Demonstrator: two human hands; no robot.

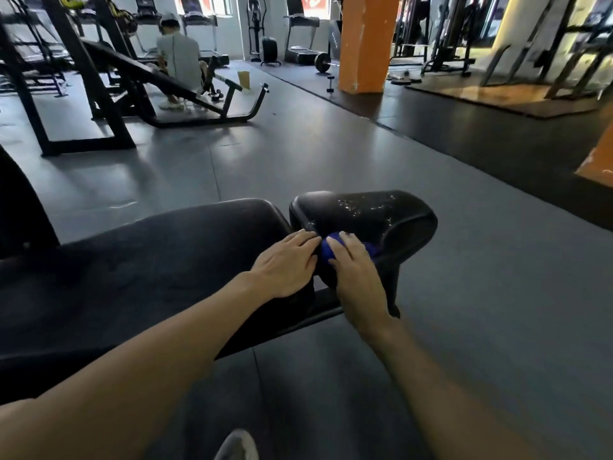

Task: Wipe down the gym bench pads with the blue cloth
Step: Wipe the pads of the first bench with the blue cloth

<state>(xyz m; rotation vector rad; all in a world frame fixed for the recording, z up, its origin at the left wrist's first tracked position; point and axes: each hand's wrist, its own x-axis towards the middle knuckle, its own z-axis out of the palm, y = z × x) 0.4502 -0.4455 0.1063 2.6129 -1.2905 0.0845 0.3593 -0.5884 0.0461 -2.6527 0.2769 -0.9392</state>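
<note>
Here, what I see from the head camera.
Bench: a black padded bench in two parts, a long pad (159, 260) on my left and a smaller seat pad (365, 214) just past it, with a narrow gap between them.
Left hand: my left hand (285, 263) lies flat on the end of the long pad, fingers straight and reaching toward the gap, holding nothing.
Right hand: my right hand (356, 277) presses on the near edge of the seat pad, fingers curled over the cloth.
Cloth: the blue cloth (328, 254) is bunched under my right hand, showing between the two hands at the gap.
Seat pad surface: wet droplets glisten on its top.
Floor: grey mats (331, 154).
Background: an orange pillar (365, 41), and a person (179, 58) seated with back turned near a black rack.
</note>
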